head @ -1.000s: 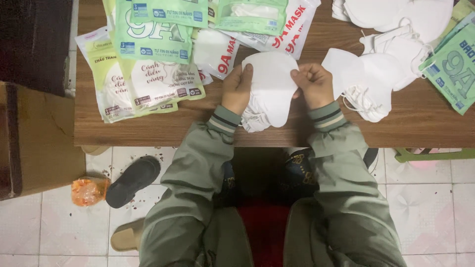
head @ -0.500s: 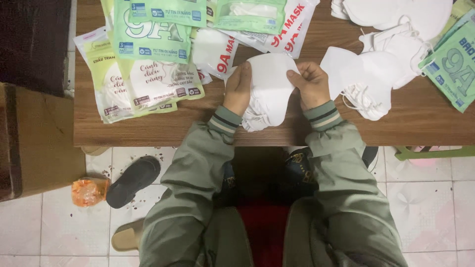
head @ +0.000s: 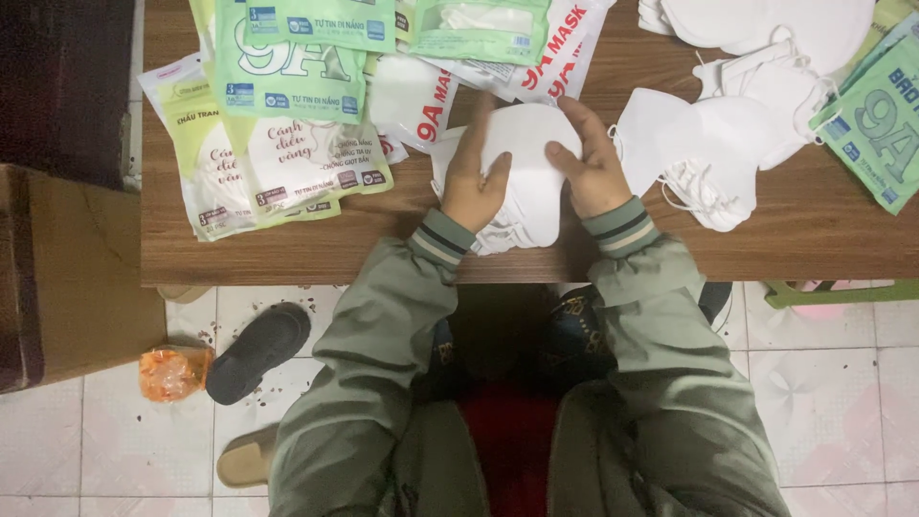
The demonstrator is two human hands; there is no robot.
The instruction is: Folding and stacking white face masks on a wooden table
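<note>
A stack of white face masks [head: 529, 182] lies at the near edge of the wooden table [head: 383, 244]. My left hand [head: 472, 177] presses on the stack's left side, its fingers curled over the top. On the right side my right hand [head: 589, 163] grips the same stack, thumb on the top mask. Both sleeves are grey-green with striped cuffs. The lower masks are partly hidden under my hands.
Green and white printed mask packets [head: 287, 115] cover the table's left and back. More loose white masks [head: 713, 153] lie to the right, with a green packet [head: 876, 120] at the far right. On the tiled floor are a black slipper [head: 257, 350], a tan slipper [head: 247, 458] and an orange bag [head: 172, 371].
Both hands have closed in over the mask stack and shifted slightly toward the far side. The stack looks more squared together.
</note>
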